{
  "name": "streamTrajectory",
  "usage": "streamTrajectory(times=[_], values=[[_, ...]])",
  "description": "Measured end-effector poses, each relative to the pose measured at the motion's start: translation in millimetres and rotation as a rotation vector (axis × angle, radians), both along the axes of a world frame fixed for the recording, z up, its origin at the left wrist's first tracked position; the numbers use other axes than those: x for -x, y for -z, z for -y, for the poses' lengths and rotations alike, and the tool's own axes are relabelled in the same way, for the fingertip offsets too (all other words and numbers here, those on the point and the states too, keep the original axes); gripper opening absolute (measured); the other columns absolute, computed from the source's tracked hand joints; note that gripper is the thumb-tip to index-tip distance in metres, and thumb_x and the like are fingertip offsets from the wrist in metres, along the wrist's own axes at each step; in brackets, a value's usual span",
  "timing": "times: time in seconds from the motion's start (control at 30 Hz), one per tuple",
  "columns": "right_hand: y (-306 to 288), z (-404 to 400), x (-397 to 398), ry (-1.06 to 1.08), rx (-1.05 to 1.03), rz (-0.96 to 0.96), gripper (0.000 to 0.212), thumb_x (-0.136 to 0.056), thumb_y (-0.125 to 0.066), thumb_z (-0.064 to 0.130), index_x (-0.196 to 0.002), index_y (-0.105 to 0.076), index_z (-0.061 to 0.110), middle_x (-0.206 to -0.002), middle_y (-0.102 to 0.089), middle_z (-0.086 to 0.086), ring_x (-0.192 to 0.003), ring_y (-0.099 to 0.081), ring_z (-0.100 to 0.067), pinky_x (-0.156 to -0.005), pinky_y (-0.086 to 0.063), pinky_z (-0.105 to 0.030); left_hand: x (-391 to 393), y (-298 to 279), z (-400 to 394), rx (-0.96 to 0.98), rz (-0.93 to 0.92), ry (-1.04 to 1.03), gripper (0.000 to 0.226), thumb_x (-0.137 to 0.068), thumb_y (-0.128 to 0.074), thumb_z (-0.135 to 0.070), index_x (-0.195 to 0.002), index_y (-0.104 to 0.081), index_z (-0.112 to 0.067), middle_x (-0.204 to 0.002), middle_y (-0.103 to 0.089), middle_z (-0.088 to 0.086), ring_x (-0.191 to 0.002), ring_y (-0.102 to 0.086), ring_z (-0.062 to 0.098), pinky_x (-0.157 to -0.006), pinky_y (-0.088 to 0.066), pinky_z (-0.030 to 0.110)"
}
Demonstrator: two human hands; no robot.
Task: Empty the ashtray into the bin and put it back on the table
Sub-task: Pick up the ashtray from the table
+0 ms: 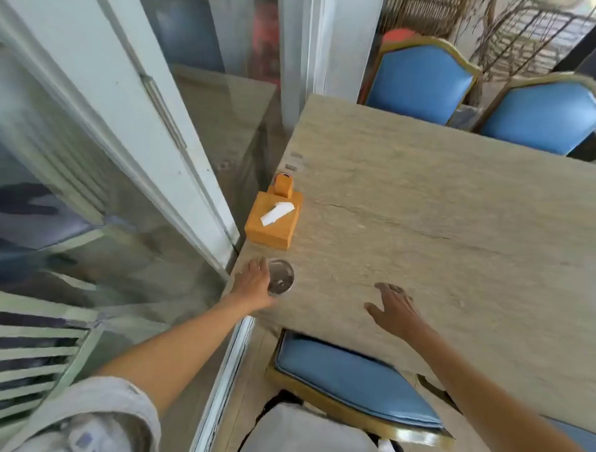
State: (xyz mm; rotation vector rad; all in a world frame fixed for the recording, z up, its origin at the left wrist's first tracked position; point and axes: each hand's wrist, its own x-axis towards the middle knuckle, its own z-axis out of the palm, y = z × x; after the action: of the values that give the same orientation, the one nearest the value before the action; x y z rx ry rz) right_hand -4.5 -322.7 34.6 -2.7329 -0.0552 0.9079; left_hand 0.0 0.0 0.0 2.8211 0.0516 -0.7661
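The glass ashtray (280,277) sits near the left corner of the stone-look counter (444,215), just in front of an orange tissue box (272,224) with a white tissue poking from its top. The person's left hand (253,282) rests against the ashtray's left rim, fingers (262,263) curled round its far edge; whether they have actually closed on the glass cannot be told, since the frame is blurred there. The right hand (395,308) hovers open over the counter, fingers spread, well apart from the ashtray and holding nothing.

The ashtray looks like thick clear glass, so probably fairly heavy for its size, rigid, smooth and breakable if dropped on the stone. Something pale lies inside, likely ash or butts. A firm hold across the rim, thumb opposite the fingers, kept level, would seem the safest way to lift it without spilling. No bin is in view.
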Motion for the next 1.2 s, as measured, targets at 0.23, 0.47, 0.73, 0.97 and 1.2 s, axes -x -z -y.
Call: streamTrajectory(times=[0.23, 0.47, 0.73, 0.97, 1.2], values=[[12, -5, -6, 0.081, 0.019, -0.083, 0.062, -0.105, -0.054, 0.039, -0.156, -0.038, 0.007, -0.162, -0.042, -0.014, -0.153, -0.033, -0.032, -0.122, -0.03, -0.044, -15, 31, 4, 0.033, -0.044, 0.032, 0.117, -0.066, -0.085, -0.045, -0.155, -0.014, -0.018, -0.155, -0.022, 0.016, -0.142, -0.032, 0.037, -0.107, -0.044, 0.049], [14, -8, -4, 0.155, -0.039, -0.067, 0.057, -0.105, -0.055, 0.035, -0.153, -0.042, 0.006, -0.158, -0.048, -0.016, -0.151, -0.037, -0.033, -0.121, -0.033, -0.044, -29, 40, 7, 0.041, 0.026, 0.054, 0.113, -0.06, -0.086, -0.05, -0.149, -0.026, -0.016, -0.147, -0.034, 0.015, -0.134, -0.038, 0.035, -0.098, -0.05, 0.046], [-9, 10, 14, 0.231, -0.11, 0.046, 0.054, -0.104, -0.057, 0.031, -0.15, -0.046, 0.005, -0.156, -0.05, -0.016, -0.151, -0.036, -0.032, -0.12, -0.035, -0.045, -20, 6, 47, 0.075, 0.048, 0.12, 0.111, -0.052, -0.087, -0.056, -0.143, -0.031, -0.023, -0.135, -0.038, 0.011, -0.127, -0.038, 0.031, -0.084, -0.055, 0.043], [-51, 65, 62, 0.426, -0.254, 0.175, 0.047, -0.106, -0.056, 0.031, -0.146, -0.052, 0.006, -0.152, -0.056, -0.012, -0.144, -0.047, -0.03, -0.113, -0.039, -0.038, 19, -47, 147, 0.256, 0.209, 0.189, 0.103, -0.05, -0.083, -0.055, -0.139, -0.039, -0.026, -0.124, -0.038, 0.004, -0.119, -0.038, 0.025, -0.084, -0.055, 0.038], [-81, 148, 142, 0.797, -0.615, 0.258, 0.036, -0.106, -0.056, 0.032, -0.13, -0.065, 0.007, -0.126, -0.072, -0.011, -0.122, -0.066, -0.029, -0.105, -0.053, -0.046, 86, -101, 265, 0.445, 0.299, 0.292, 0.106, -0.057, -0.079, -0.059, -0.148, -0.034, -0.03, -0.126, -0.036, 0.002, -0.122, -0.034, 0.023, -0.096, -0.048, 0.035]])
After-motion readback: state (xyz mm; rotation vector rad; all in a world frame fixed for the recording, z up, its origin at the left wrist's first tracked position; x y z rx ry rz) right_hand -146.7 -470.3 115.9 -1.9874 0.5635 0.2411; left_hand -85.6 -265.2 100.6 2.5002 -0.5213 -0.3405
